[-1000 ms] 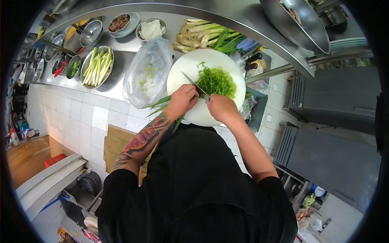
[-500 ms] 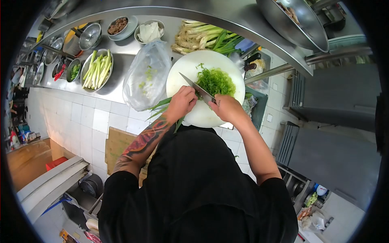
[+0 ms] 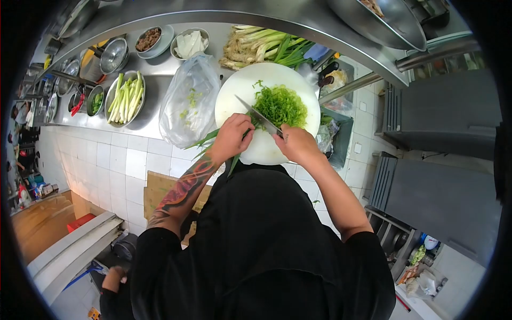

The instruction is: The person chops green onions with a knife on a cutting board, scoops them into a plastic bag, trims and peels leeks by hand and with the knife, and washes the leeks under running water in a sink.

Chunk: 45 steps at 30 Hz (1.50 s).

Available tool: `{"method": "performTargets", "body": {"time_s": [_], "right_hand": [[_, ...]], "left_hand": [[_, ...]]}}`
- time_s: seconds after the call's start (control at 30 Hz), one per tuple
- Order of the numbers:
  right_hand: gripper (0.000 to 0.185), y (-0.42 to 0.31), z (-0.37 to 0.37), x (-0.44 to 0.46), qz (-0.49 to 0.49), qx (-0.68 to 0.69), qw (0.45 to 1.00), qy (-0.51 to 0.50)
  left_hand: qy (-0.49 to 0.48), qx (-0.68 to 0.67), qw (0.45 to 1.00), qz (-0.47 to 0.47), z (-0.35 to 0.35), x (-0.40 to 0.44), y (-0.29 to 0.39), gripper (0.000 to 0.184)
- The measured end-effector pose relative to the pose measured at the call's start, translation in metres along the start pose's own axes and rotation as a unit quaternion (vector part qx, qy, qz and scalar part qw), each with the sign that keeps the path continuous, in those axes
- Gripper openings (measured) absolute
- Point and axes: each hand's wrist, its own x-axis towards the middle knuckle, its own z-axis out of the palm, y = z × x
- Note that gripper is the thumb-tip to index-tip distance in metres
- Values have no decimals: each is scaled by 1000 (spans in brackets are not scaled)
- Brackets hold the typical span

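Note:
A round white cutting board (image 3: 226, 96) lies at the counter's front edge. On it is a heap of finely sliced green onion (image 3: 282, 106). My right hand (image 3: 300, 143) is closed round the handle of a kitchen knife (image 3: 261, 116), whose blade points to the upper left beside the heap. My left hand (image 3: 233, 134), fingers curled, presses long green onion leaves (image 3: 234, 162) against the board close to the blade. Their ends stick out below and left of that hand. Left of the board sits a clear plastic bag (image 3: 186, 104) with green bits on it.
Whole green onions (image 3: 261, 48) lie behind the board. Several bowls stand on the left, one with white onion stalks (image 3: 126, 98). A steel shelf (image 3: 256, 15) crosses overhead. Another person's hand (image 3: 113, 278) shows at lower left.
Both hands and the knife stay at nearly the same place on the board. The view has shifted slightly. Another person's hand and dark sleeve have come into view at lower left.

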Motion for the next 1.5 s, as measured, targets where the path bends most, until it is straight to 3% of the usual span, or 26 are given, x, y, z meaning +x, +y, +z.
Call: {"method": "performTargets", "body": {"time_s": [0.07,0.27,0.53,0.87,1.03,1.5], "right_hand": [[31,-6,-8,-7,14,14,1000,1],[27,-15,2,-20,-67,-31,996,47],[24,-25,9,23,-59,-29,997,36],[32,-24,3,22,-58,-26,998,21],[28,-32,10,29,-12,-38,999,-8],[32,-12,-7,16,-27,-8,999,-36]], "left_hand": [[-29,27,999,31,-4,0,2,18],[-46,58,996,41,-2,0,1,22],[-19,45,998,39,1,0,-1,23],[10,23,999,34,5,-8,-5,24],[18,15,999,26,9,-10,-5,23],[26,24,999,27,9,-9,-6,23]]}}
